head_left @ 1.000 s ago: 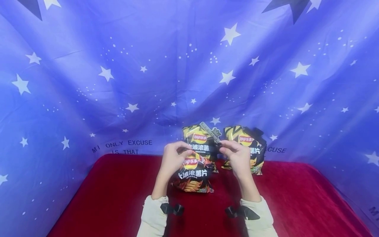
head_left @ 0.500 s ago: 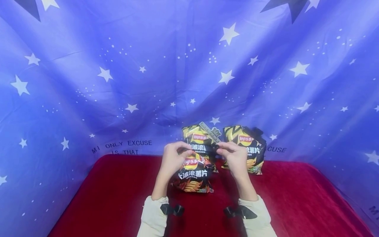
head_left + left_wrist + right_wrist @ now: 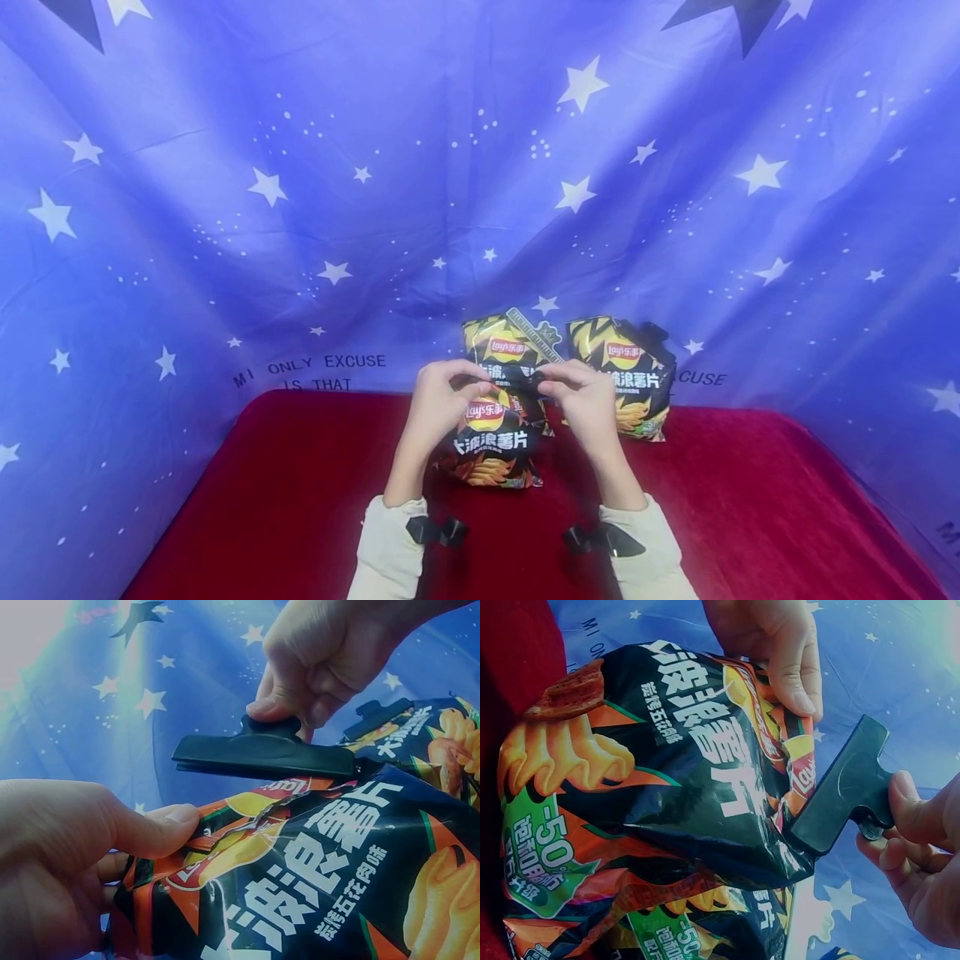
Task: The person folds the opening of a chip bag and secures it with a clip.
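A black-and-orange chip bag [image 3: 491, 450] stands at the front of the table, its top edge folded over. My left hand [image 3: 441, 404] pinches the left end of that fold between thumb and fingers. With thumb and fingers my right hand [image 3: 588, 404] pinches the handles of a black bag clip [image 3: 262, 754]. In the left wrist view the clip lies along the far side of the fold, close above it. One end of the clip [image 3: 844, 791] meets the bag's corner in the right wrist view. Whether its jaws have the fold between them, I cannot tell.
Behind stands a yellow-and-black chip bag [image 3: 487, 333] with a pale patterned clip [image 3: 534, 335] slanting across its top corner. Another yellow-and-black bag [image 3: 622, 358] to the right carries a black clip [image 3: 651, 337]. Red cloth [image 3: 300, 500] covers the table, before a blue starry curtain [image 3: 450, 167].
My right hand has moved left with the black clip, toward the folded top of the front bag. The left hand keeps its pinch in the same place.
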The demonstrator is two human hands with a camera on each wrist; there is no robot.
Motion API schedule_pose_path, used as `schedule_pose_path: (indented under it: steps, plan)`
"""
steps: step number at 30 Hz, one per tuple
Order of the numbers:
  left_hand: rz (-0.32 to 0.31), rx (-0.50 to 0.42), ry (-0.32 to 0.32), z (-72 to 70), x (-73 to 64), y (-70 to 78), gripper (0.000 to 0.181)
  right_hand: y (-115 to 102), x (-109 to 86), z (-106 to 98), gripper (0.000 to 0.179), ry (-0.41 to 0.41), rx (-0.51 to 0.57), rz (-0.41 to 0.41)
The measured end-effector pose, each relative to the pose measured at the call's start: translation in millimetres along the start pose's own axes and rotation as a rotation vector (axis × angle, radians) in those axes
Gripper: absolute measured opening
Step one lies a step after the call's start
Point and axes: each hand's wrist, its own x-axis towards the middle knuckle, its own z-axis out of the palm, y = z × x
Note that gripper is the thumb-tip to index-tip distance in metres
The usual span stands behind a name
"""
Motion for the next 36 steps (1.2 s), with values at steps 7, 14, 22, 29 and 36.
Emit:
schedule_pose_path:
  steps: [7, 14, 22, 29, 36]
  plan:
    - [-0.004, 0.006, 0.001, 0.0, -0.4, 2.5, 0.011, -3, -2.5, 4, 0.02, -0.016, -0.103, -0.039]
    - [-0.004, -0.01, -0.007, -0.6, -1.0, 5.0, 0.013, -9, -5.1, 5, 0.022, -0.02, -0.19, -0.112]
    - [0.004, -0.008, -0.01, -1.5, -1.4, 5.0, 0.014, -12, -7.0, 6, 0.021, -0.013, -0.286, -0.151]
    - [0.013, -0.004, -0.015, -2.7, -1.5, 5.3, 0.014, -11, -6.9, 6, 0.024, -0.024, -0.27, -0.181]
    - [0.012, 0.005, -0.013, -2.4, -0.7, 4.5, 0.016, -11, -6.9, 8, 0.024, -0.041, -0.252, -0.201]
